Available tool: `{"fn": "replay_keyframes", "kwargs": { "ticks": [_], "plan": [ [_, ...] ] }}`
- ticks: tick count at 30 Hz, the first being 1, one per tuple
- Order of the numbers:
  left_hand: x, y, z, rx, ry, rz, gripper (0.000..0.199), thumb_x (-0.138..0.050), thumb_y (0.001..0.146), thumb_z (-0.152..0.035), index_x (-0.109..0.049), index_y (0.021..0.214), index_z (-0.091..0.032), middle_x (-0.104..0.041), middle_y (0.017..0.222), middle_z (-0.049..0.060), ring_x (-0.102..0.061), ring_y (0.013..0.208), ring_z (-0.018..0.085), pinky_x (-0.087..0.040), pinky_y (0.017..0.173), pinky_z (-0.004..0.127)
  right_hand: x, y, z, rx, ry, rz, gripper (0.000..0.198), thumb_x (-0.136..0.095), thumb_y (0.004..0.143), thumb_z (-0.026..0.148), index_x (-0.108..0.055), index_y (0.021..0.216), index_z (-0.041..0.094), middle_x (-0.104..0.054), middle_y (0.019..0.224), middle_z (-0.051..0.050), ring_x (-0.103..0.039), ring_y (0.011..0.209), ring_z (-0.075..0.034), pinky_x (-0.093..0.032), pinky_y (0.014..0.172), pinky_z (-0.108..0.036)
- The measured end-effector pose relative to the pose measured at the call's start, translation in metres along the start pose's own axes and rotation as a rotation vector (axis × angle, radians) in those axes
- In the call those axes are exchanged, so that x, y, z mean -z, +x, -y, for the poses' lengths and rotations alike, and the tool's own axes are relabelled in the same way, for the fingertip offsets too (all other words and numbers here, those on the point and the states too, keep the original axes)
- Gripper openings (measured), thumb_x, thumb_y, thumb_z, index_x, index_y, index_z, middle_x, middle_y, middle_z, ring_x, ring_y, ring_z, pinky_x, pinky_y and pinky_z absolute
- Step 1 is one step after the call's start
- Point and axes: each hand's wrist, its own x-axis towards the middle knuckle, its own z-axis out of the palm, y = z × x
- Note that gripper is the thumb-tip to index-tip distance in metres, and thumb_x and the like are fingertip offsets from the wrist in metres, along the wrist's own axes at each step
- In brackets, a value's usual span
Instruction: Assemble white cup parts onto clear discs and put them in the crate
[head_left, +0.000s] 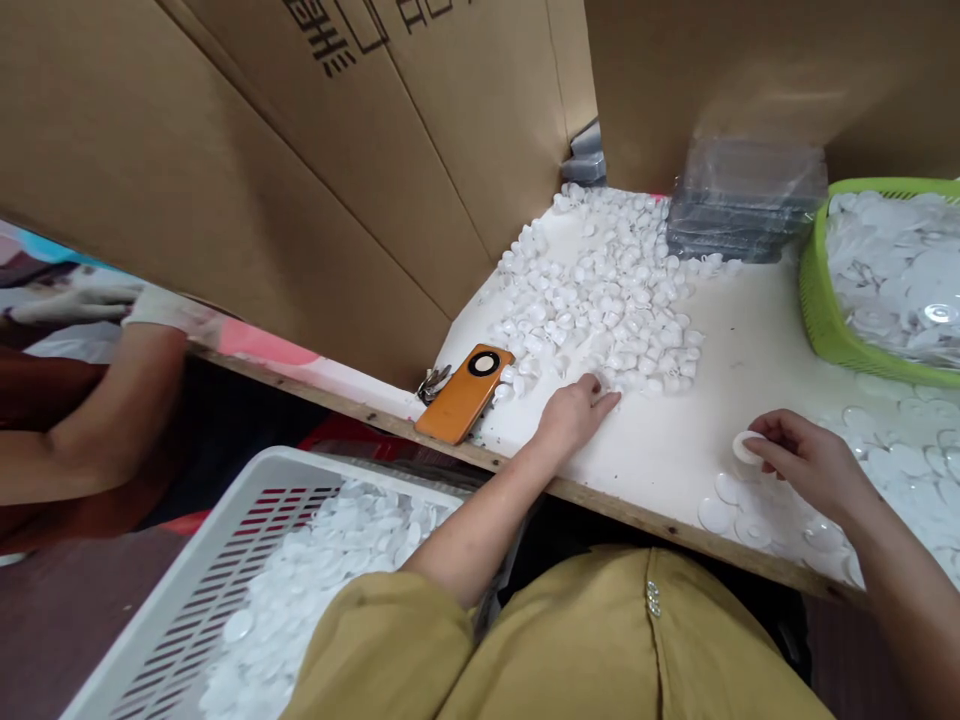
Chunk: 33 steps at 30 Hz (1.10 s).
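Note:
In my right hand is a round white plastic disc, pinched between thumb and fingers just above the table. Flat, partly clear discs lie spread below and beside that hand. My left hand rests at the near edge of a heap of small white plastic pieces. Its thumb and visible finger are apart, touching or almost touching the nearest pieces; the other fingers are partly hidden. Several of the heaped pieces appear to have a small loop or hook.
An orange phone lies left of the heap beside some keys. Tall cardboard walls off the left and back. Plastic-wrapped grey packs and a green basket stand behind. A white crate of white pieces sits below. Another person's arm shows left.

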Motion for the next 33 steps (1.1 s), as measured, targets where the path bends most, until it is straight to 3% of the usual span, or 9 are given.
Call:
{"fn": "replay_keyframes", "kwargs": {
  "ticks": [4,9,13,17,21,28,33],
  "plan": [
    [-0.005,-0.003,0.002,-0.048,0.048,0.017,0.019,-0.053,0.084,-0.030,-0.061,0.099,-0.020,-0.063,0.073,0.002,-0.061,0.070,0.018,-0.045,0.066,0.026,-0.016,0.002,0.002,0.018,0.098,0.038,0.028,-0.063,0.077,0.049,-0.059,0.087,0.022,-0.063,0.073,-0.001,-0.058,0.058,-0.016,-0.047,0.054,-0.029],
    [-0.014,-0.023,0.004,-0.203,0.027,-0.028,0.025,-0.054,0.081,-0.027,-0.056,0.106,-0.023,-0.060,0.089,0.003,-0.059,0.074,0.016,-0.046,0.068,0.026,-0.032,0.008,0.007,0.039,0.157,0.086,0.027,-0.064,0.077,0.048,-0.060,0.087,0.023,-0.063,0.074,0.000,-0.056,0.059,-0.014,-0.046,0.056,-0.028],
    [-0.025,-0.028,-0.004,-0.299,-0.061,0.012,0.025,-0.052,0.079,-0.019,-0.053,0.104,-0.022,-0.059,0.093,0.002,-0.057,0.075,0.015,-0.046,0.070,0.026,-0.039,0.007,0.006,0.044,0.175,0.108,0.026,-0.065,0.077,0.047,-0.060,0.086,0.022,-0.062,0.073,0.000,-0.056,0.059,-0.014,-0.046,0.056,-0.028],
    [-0.034,-0.025,-0.016,-0.363,-0.009,-0.001,0.022,-0.056,0.078,-0.020,-0.053,0.100,-0.022,-0.061,0.089,0.003,-0.055,0.092,0.022,-0.046,0.081,0.031,-0.039,0.003,0.007,0.013,0.256,0.112,0.026,-0.066,0.076,0.046,-0.059,0.085,0.022,-0.062,0.073,0.000,-0.055,0.058,-0.014,-0.046,0.055,-0.028],
    [-0.040,-0.021,-0.020,-0.389,-0.106,0.030,0.036,-0.063,0.075,-0.018,-0.052,0.109,-0.021,-0.062,0.103,0.005,-0.050,0.104,0.023,-0.045,0.090,0.034,-0.037,0.003,0.018,-0.033,0.412,0.136,0.029,-0.068,0.074,0.047,-0.057,0.080,0.021,-0.061,0.068,0.001,-0.057,0.057,-0.013,-0.046,0.052,-0.026],
    [-0.041,-0.016,-0.016,-0.357,-0.227,0.086,0.024,-0.068,0.075,-0.020,-0.065,0.098,-0.018,-0.058,0.091,0.003,-0.056,0.077,0.014,-0.047,0.073,0.025,-0.061,0.018,0.049,-0.182,0.586,0.250,0.036,-0.077,0.064,0.044,-0.054,0.076,0.018,-0.063,0.061,0.000,-0.064,0.055,-0.016,-0.051,0.050,-0.025],
    [-0.043,-0.011,-0.017,-0.322,-0.231,0.101,0.018,-0.069,0.076,-0.031,-0.069,0.087,-0.017,-0.059,0.079,0.003,-0.057,0.073,0.014,-0.043,0.066,0.023,-0.082,0.032,0.060,-0.270,0.464,0.317,0.028,-0.071,0.072,0.038,-0.052,0.077,0.018,-0.063,0.056,-0.001,-0.061,0.046,-0.014,-0.043,0.038,-0.020]
  ]
}}
